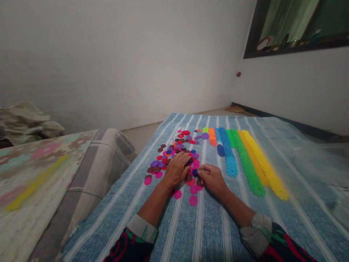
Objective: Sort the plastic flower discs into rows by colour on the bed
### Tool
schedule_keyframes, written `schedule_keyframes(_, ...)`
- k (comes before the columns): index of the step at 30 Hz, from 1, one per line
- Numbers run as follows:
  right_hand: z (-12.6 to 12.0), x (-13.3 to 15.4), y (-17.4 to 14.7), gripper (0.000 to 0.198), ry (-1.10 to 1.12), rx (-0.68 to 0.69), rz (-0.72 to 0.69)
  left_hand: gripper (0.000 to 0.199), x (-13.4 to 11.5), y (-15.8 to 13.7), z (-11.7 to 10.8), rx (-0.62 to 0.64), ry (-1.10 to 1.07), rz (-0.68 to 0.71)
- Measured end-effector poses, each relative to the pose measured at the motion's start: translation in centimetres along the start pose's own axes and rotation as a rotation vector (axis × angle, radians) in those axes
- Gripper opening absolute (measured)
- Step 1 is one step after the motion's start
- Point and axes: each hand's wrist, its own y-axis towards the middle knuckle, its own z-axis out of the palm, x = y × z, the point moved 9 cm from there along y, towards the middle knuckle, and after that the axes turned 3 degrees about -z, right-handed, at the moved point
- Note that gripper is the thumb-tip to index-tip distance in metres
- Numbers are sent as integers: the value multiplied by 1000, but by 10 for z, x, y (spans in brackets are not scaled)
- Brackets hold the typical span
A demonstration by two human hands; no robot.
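Observation:
A loose pile of small flower-edged plastic discs [156, 164] in pink, red, purple, brown and dark blue lies on the striped cloth. My left hand [176, 168] is over the pile, its fingers closed on a dark disc [190, 161], partly hidden. Just right of it, my right hand [214, 178] pinches a dark blue disc [195, 172] between thumb and fingers. Beyond my right hand, overlapping discs form long rows: blue [225, 140], green [247, 169], orange-yellow [252, 162] and yellow [268, 167]. A short orange row [212, 136] and a dark blue stack [220, 150] lie near the blue one.
The blue-and-white striped cloth [136, 222] covers the table. Clear plastic bags [313, 163] lie along its right side. At left stands a surface with a flowered cover [40, 174] and a grey checked cloth [106, 160]. A white wall and a window are behind.

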Motion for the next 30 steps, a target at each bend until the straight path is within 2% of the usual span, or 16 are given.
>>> schedule_keyframes(3,-4,-1,1,18,13,-22,10,33,7,-5,10,117,166,-24)
schedule_keyframes(5,-5,-3,1,18,27,-29,21,23,9,-10,7,133,244,-47)
schedule_keyframes(10,-4,-6,2,19,70,-27,28,26,17,-15,-9,100,332,-131)
schedule_keyframes(14,-3,-8,2,19,96,-21,38,20,20,-8,-13,4,325,-142)
schedule_keyframes(17,-2,-9,3,18,97,-17,40,22,17,-3,-10,-56,304,-123)
schedule_keyframes(24,-2,-10,3,17,67,-22,35,26,16,-1,4,-20,339,-196)
schedule_keyframes(30,-2,-8,2,18,53,-19,26,23,13,1,8,-54,354,-109)
